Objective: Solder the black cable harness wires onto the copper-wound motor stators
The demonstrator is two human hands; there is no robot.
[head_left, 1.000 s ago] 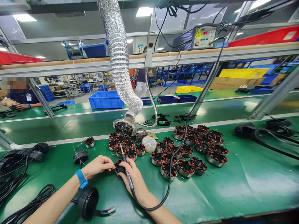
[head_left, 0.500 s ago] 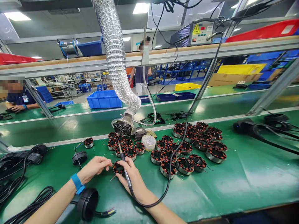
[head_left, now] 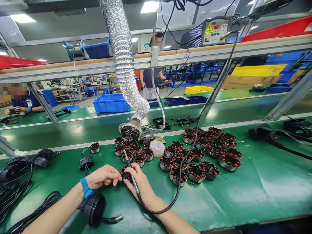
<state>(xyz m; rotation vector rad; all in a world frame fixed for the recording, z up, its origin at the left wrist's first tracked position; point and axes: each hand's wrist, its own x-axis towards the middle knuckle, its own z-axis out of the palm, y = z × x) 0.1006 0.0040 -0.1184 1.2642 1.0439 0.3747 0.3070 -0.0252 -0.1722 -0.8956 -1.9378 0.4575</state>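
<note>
My right hand [head_left: 141, 183] holds a soldering iron [head_left: 133, 180], its tip pointing up and away, while thumb and fingers also grip a ring-shaped coil core [head_left: 125, 174]. My left hand [head_left: 103, 177], with a blue wristband [head_left: 86, 188], is pinched at the core's left edge; whatever lies between its fingertips is too small to make out. Below that wrist stands a black round housing [head_left: 94, 210] with a cable ending in coloured wires [head_left: 117, 218]. Several more cores [head_left: 138, 159] sit just beyond my hands, beside a round pale tin [head_left: 157, 148].
Many copper-wound cores [head_left: 195, 172] cover the bench to the right. A silver duct [head_left: 124, 58] hangs down to a fume hood [head_left: 130, 130]. Black cables [head_left: 31, 211] lie at left. A soldering station [head_left: 214, 31] stands on the shelf. Two people are beyond the bench.
The view has shifted slightly, moving the scene a little to the right. My left fingers are now closer against the core. The person in the background has moved an arm.
</note>
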